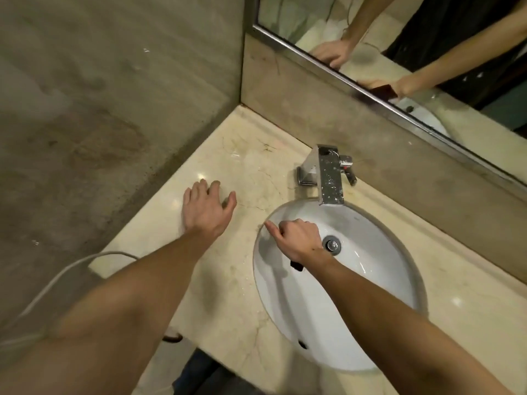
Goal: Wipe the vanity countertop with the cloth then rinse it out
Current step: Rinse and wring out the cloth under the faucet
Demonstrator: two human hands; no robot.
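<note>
My left hand (208,209) lies spread on the cream marble countertop (228,280), left of the sink, fingers straight and holding nothing. My right hand (296,238) hovers over the white oval sink (379,323), fingers curled round a dark cloth (297,266). Only a small dark corner of the cloth shows below the wrist; the mirror reflection shows a dark reddish cloth in that hand. The chrome faucet (329,175) stands behind the basin, with no water visibly running. The drain (332,245) sits just right of my right hand.
A mirror (399,52) with a metal frame runs along the back wall. A stone side wall (114,95) closes off the counter's left end. A white cable (57,277) hangs off the counter's left edge. Small water drops lie on the counter near the basin.
</note>
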